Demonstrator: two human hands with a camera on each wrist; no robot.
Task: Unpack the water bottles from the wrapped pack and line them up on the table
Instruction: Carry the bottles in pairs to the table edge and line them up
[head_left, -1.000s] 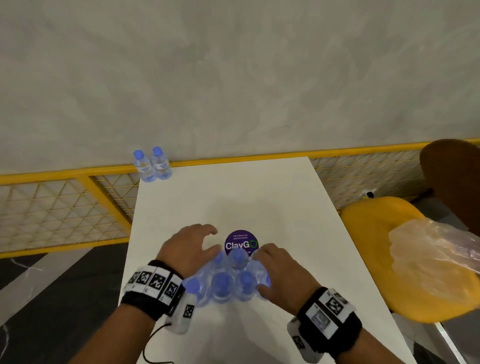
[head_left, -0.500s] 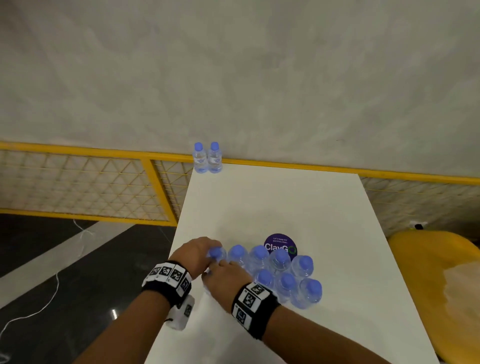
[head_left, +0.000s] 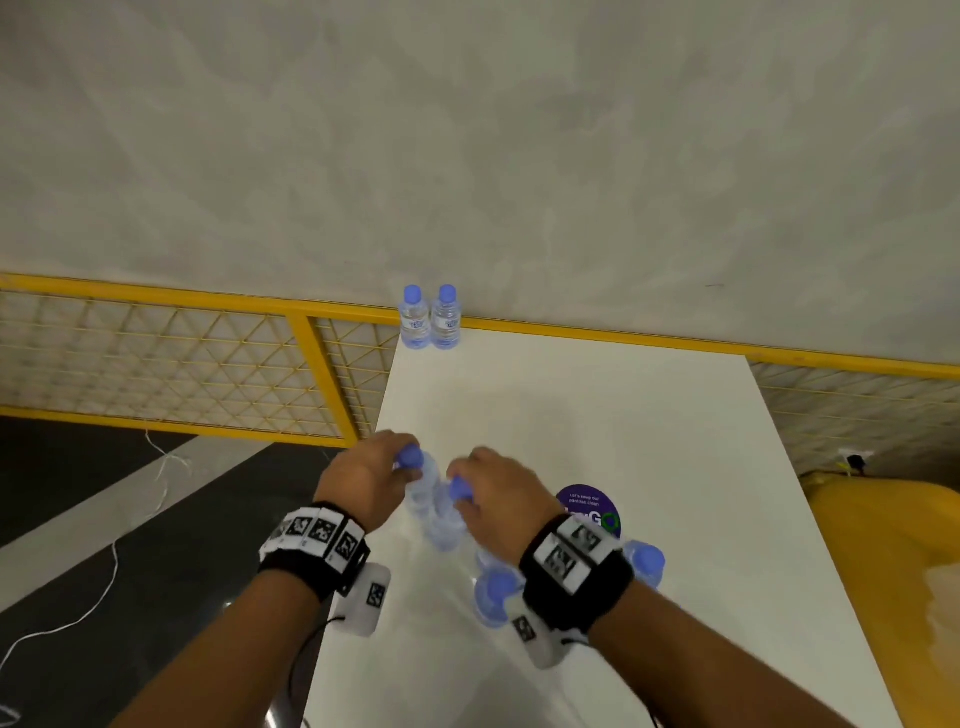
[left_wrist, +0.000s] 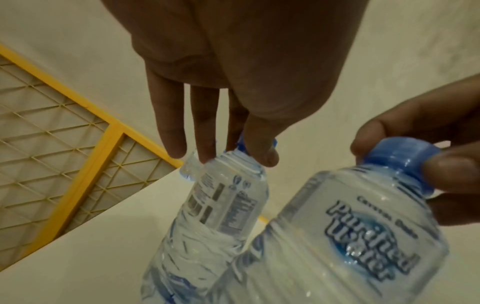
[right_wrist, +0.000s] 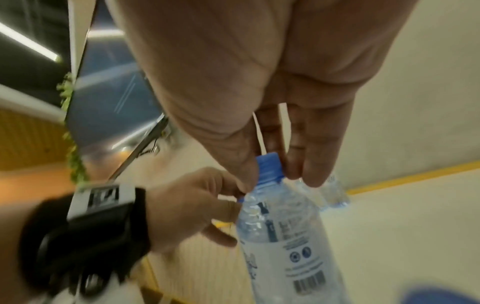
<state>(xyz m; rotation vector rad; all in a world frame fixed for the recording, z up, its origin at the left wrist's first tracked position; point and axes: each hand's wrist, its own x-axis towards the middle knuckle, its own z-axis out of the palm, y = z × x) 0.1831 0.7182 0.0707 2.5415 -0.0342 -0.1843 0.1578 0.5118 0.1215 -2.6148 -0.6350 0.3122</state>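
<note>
My left hand (head_left: 400, 467) pinches the blue cap of a clear water bottle (head_left: 421, 493) near the table's left edge. In the left wrist view its fingertips (left_wrist: 262, 158) close on that bottle's (left_wrist: 226, 205) neck. My right hand (head_left: 462, 493) pinches the cap (right_wrist: 270, 166) of a second bottle (right_wrist: 283, 236) right beside it. The two bottles lean together at their bases. More blue-capped bottles (head_left: 493, 592) stand partly hidden under my right wrist. Two bottles (head_left: 431, 322) stand side by side at the table's far left corner.
The white table (head_left: 623, 415) carries a round purple sticker (head_left: 592, 506). A yellow mesh railing (head_left: 208, 364) runs behind and to the left. A yellow chair (head_left: 883, 571) is close on the right. Dark floor with a white cable (head_left: 104, 597) lies left.
Both hands have left the left end of the bottle group, each taking one bottle by its cap, and moved forward toward the far edge. The head view has also shifted.
</note>
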